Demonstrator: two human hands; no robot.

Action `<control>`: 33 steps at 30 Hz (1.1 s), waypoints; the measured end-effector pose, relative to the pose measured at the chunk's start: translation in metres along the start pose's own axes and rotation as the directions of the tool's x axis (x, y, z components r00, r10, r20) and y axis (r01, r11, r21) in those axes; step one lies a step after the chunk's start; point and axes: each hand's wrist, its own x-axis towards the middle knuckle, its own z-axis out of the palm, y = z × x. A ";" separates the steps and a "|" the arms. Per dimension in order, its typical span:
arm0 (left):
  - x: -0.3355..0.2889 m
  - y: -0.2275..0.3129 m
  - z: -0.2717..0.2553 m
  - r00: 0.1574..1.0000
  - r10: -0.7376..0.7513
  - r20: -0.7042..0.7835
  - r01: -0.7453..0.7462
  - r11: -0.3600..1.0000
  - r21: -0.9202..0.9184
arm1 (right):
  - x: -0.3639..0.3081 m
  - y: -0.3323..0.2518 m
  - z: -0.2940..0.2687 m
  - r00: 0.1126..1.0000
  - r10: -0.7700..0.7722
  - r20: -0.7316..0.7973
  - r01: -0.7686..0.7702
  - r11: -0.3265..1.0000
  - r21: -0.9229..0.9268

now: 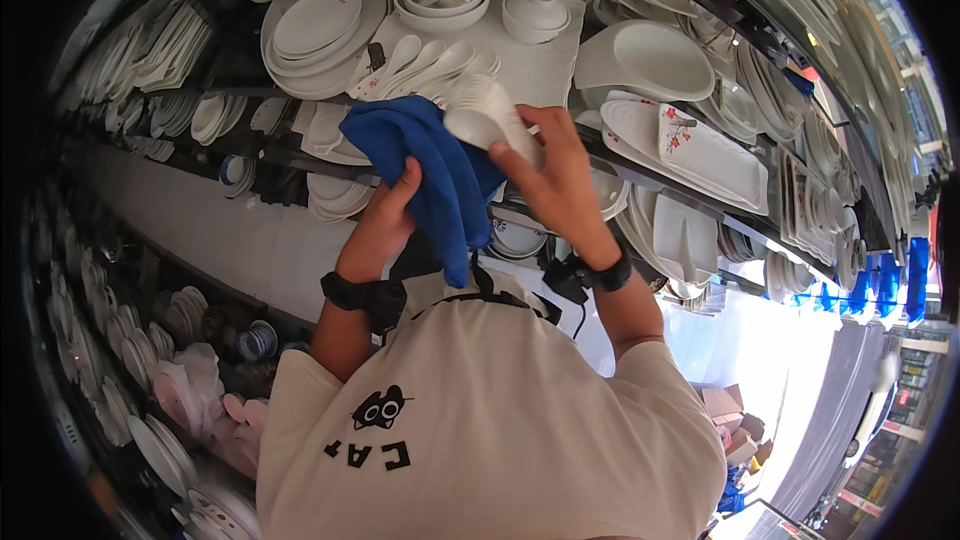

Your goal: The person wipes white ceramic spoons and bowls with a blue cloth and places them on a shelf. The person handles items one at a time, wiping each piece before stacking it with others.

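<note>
A blue cloth (425,155) hangs in folds from my left hand (385,215), whose fingers close round it with the thumb on top. My right hand (550,175) grips a nested stack of white ceramic soup spoons (482,112) from its right side. The front spoon's bowl faces left, close beside the cloth. Whether cloth and spoons touch, I cannot tell. Just beyond my hands, more white spoons (432,68) lie fanned out on the shelf. The fingers of my left hand under the cloth are partly hidden.
Stacked round plates (318,25), nested bowls (478,10) and a lidded white bowl (537,12) stand on the shelf ahead. To the right are a large curved dish (645,60) and rectangular flowered plates (712,160). Lower shelves hold more crockery; pink wrapped pieces (190,390) sit at lower left.
</note>
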 end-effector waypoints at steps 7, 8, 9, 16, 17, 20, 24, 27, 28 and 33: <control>0.003 -0.009 0.005 0.974 0.199 -0.111 -0.194 0.979 0.056 | -0.018 -0.021 0.042 0.999 0.022 -0.028 -0.026 0.987 -0.158; 0.007 -0.006 0.005 0.948 0.298 -0.113 -0.287 0.952 0.105 | -0.020 -0.020 0.043 1.000 0.029 -0.004 -0.029 0.989 -0.144; 0.011 -0.003 0.005 0.912 0.395 -0.110 -0.377 0.913 0.154 | -0.025 -0.019 0.042 0.999 0.036 0.019 -0.033 0.991 -0.129; -0.002 0.027 0.003 0.830 0.518 0.207 -0.470 0.448 0.761 | -0.023 -0.019 0.011 0.789 0.351 0.505 -0.456 0.885 0.098; -0.002 0.029 0.007 0.818 0.532 0.219 -0.481 0.424 0.767 | -0.024 -0.013 0.011 0.805 0.338 0.488 -0.477 0.857 0.193; 0.003 0.020 -0.007 0.873 0.467 0.142 -0.409 0.540 0.736 | -0.028 0.000 0.015 0.861 0.292 0.417 -0.470 0.770 0.432; 0.002 0.004 -0.008 0.934 0.353 -0.061 -0.300 0.863 0.407 | -0.031 -0.009 0.024 0.947 0.173 0.272 -0.290 0.828 0.480; -0.005 0.013 0.015 0.941 0.289 -0.177 -0.252 0.946 0.204 | -0.036 -0.015 0.025 0.971 0.141 0.195 -0.198 0.928 0.315; -0.003 0.012 0.013 0.938 0.304 -0.168 -0.271 0.943 0.195 | -0.038 -0.016 0.024 0.974 0.148 0.171 -0.193 0.939 0.286; 0.000 0.000 0.004 0.944 0.321 -0.070 -0.300 0.929 0.216 | -0.045 -0.017 0.027 0.997 0.042 -0.061 -0.031 0.984 0.175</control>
